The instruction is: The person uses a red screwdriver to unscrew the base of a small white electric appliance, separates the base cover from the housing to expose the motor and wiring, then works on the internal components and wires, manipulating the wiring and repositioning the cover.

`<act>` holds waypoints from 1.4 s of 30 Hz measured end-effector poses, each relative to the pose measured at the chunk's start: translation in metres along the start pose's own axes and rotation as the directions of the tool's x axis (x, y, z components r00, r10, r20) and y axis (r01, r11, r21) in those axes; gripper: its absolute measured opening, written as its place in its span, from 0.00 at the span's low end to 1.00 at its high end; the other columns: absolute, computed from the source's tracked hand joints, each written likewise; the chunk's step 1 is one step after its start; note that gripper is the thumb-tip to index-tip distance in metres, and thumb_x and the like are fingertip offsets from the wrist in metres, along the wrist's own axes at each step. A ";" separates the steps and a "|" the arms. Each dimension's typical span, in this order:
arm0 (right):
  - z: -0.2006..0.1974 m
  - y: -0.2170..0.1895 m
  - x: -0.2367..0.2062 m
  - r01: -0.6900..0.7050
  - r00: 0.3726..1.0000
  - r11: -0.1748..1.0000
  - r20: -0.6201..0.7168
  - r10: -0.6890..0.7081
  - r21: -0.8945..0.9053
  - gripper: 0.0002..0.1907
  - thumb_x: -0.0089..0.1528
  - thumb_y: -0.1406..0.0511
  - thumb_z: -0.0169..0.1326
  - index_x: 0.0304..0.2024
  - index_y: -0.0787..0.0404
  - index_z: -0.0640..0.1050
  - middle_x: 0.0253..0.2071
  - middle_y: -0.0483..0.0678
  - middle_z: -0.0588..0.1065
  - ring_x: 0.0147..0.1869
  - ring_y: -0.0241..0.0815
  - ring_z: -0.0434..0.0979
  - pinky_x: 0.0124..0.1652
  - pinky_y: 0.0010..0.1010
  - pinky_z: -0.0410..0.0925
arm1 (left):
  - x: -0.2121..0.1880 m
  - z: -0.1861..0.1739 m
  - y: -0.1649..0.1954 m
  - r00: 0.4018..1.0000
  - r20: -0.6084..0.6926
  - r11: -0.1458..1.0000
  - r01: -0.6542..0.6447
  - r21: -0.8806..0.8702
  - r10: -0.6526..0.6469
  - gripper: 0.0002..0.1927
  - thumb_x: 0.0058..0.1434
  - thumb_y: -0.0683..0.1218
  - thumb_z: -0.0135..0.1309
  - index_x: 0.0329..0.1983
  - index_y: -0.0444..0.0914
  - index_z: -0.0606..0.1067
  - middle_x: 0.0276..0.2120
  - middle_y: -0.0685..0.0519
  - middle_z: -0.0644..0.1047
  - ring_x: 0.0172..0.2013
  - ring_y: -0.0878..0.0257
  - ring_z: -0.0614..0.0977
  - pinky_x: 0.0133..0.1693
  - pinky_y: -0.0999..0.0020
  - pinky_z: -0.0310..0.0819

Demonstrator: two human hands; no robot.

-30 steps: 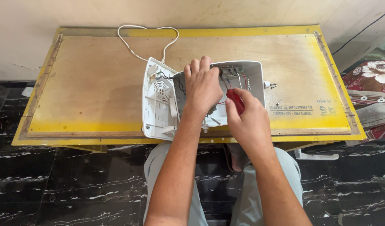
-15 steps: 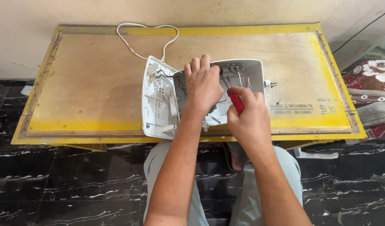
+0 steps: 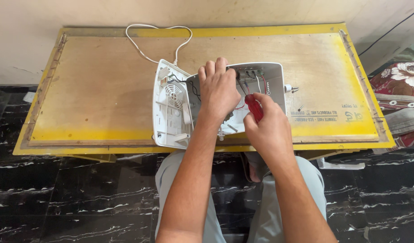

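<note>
left hand (image 3: 218, 90) palm down, fingers curled | right hand (image 3: 267, 123) closed in a fist grip

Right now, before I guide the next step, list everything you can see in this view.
Board table: one, yellow-edged wood, centre.
Opened appliance casing: one, white, on the board, wires inside.
Casing cover with round vent: one, white, left of the casing.
Cord: one, white, looped behind.
Screwdriver: one, red handle, in the right hand.
Floral cloth: one, red, far right.
Floor: black marble.
Left hand: resting on the casing.
Right hand: gripping the screwdriver.
</note>
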State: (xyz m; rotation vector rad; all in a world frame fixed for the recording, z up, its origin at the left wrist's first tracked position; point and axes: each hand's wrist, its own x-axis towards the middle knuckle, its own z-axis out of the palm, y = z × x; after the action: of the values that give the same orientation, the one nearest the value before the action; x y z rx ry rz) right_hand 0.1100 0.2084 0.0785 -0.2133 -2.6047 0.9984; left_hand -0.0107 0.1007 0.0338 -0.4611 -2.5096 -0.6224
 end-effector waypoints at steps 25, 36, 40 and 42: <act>0.005 0.000 0.003 -0.405 0.893 0.905 0.267 0.362 0.130 0.23 0.65 0.60 0.45 0.60 0.63 0.72 0.34 0.56 0.82 0.30 0.52 0.83 0.31 0.42 0.73 | -0.001 0.001 -0.001 1.000 0.010 1.000 0.001 -0.021 -0.001 0.07 0.46 0.40 0.57 0.30 0.37 0.81 0.50 0.47 0.73 0.52 0.48 0.69 0.58 0.52 0.55; 0.014 0.020 0.010 -0.417 0.890 0.849 0.334 0.310 0.324 0.26 0.62 0.61 0.48 0.61 0.65 0.67 0.37 0.51 0.77 0.25 0.44 0.78 0.23 0.38 0.73 | -0.002 0.002 -0.003 1.000 -0.009 1.000 -0.006 -0.007 0.006 0.07 0.46 0.40 0.56 0.29 0.37 0.81 0.50 0.46 0.73 0.52 0.47 0.69 0.59 0.51 0.54; 0.016 0.022 0.016 -0.494 0.840 0.822 0.398 0.368 0.284 0.22 0.66 0.59 0.45 0.56 0.67 0.72 0.39 0.58 0.80 0.26 0.49 0.75 0.27 0.43 0.70 | -0.001 0.001 -0.002 1.000 0.014 1.000 0.003 -0.003 -0.002 0.07 0.46 0.39 0.56 0.28 0.37 0.81 0.50 0.46 0.73 0.52 0.48 0.69 0.59 0.51 0.54; 0.018 0.024 0.011 -0.223 0.963 0.966 0.182 0.199 0.126 0.20 0.66 0.60 0.49 0.56 0.66 0.74 0.41 0.59 0.80 0.38 0.53 0.78 0.39 0.43 0.71 | -0.001 0.000 -0.002 1.000 0.018 1.000 0.003 -0.005 -0.003 0.07 0.46 0.39 0.56 0.29 0.37 0.81 0.50 0.46 0.73 0.52 0.48 0.70 0.59 0.52 0.55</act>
State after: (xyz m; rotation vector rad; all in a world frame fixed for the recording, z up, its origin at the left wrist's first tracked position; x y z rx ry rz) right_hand 0.0938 0.2177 0.0524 -0.3941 -2.6849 1.3289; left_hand -0.0110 0.0995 0.0325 -0.4671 -2.5265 -0.6279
